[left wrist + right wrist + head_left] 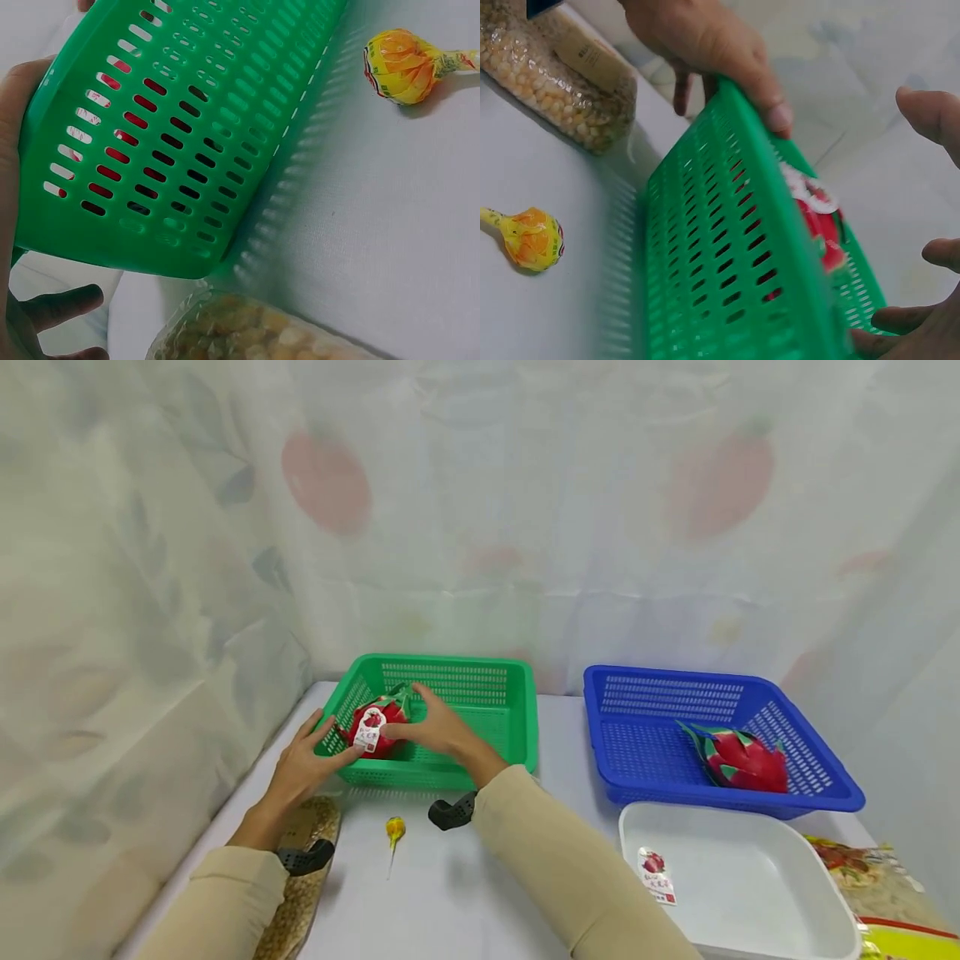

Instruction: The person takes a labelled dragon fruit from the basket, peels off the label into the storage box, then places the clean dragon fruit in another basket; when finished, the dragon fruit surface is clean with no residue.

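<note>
A red dragon fruit (388, 713) with green-tipped scales lies at the left end of a green basket (521, 718). On its front is a white label (370, 729) with a fruit picture and writing. My left hand (298, 770) is at the basket's front left corner, thumb lying over the rim beside the label, other fingers spread outside. From the right, my right hand (442, 727) reaches over the basket with thumb and fingers apart around the fruit; the thumb tip overlaps the label's edge. In the right wrist view the right fingers (934, 120) stand spread off the fruit.
A yellow-wrapped lollipop (395, 828) lies before the green basket, and a bag of kernels (324, 827) lies under my left forearm. At right are a blue basket (637, 752) with another dragon fruit (750, 762), a white tray (738, 877) bearing a label, and a food packet (885, 893).
</note>
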A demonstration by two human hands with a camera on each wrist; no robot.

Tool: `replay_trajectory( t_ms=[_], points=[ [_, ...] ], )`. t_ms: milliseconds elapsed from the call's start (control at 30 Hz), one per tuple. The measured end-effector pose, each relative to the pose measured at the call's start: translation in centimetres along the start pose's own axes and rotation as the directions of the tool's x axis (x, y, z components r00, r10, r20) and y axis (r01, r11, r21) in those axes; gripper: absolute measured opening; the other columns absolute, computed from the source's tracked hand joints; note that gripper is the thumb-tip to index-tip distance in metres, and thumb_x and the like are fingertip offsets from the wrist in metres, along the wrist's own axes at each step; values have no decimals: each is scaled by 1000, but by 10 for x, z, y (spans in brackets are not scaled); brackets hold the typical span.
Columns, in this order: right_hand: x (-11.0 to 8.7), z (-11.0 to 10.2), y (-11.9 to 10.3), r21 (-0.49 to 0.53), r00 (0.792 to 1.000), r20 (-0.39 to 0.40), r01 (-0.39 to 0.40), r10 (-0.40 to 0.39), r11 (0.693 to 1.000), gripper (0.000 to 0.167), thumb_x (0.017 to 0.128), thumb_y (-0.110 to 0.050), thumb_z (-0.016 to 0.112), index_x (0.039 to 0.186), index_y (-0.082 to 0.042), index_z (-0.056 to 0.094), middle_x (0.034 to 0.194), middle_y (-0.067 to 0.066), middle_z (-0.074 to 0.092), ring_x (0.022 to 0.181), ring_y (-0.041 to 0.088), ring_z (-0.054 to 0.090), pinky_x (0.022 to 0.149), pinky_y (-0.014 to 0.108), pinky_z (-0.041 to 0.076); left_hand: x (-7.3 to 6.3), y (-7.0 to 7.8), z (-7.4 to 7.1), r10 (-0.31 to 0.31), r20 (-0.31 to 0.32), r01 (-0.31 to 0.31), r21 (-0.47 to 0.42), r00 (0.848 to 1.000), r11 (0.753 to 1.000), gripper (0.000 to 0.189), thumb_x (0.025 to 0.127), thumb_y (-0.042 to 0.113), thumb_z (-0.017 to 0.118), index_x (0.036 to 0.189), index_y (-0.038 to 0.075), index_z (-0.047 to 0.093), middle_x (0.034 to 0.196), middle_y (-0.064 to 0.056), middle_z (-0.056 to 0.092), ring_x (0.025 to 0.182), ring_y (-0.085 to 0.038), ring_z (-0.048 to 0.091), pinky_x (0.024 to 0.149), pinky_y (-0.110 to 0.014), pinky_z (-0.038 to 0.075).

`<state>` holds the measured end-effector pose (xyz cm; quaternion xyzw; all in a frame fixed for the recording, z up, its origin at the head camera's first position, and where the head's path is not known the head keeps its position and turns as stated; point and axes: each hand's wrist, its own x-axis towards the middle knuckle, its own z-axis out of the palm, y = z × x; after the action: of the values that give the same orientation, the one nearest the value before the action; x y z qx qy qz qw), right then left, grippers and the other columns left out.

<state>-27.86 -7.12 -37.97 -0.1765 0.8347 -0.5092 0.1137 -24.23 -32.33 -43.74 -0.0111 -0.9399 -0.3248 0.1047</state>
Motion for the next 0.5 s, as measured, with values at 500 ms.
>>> replay_trajectory(
  t_ms=[500],
  points=[
    [26, 29, 4, 3, 993, 81, -90, 90, 996, 97, 80, -52, 73, 155, -23, 19, 152, 7, 32, 135, 30, 33, 101, 51, 36, -6, 3, -6, -30, 2, 30, 24, 1000, 999, 94, 84, 61, 62, 152, 6, 28, 160, -12, 11, 138, -50, 16, 100, -71, 19]
  ],
)
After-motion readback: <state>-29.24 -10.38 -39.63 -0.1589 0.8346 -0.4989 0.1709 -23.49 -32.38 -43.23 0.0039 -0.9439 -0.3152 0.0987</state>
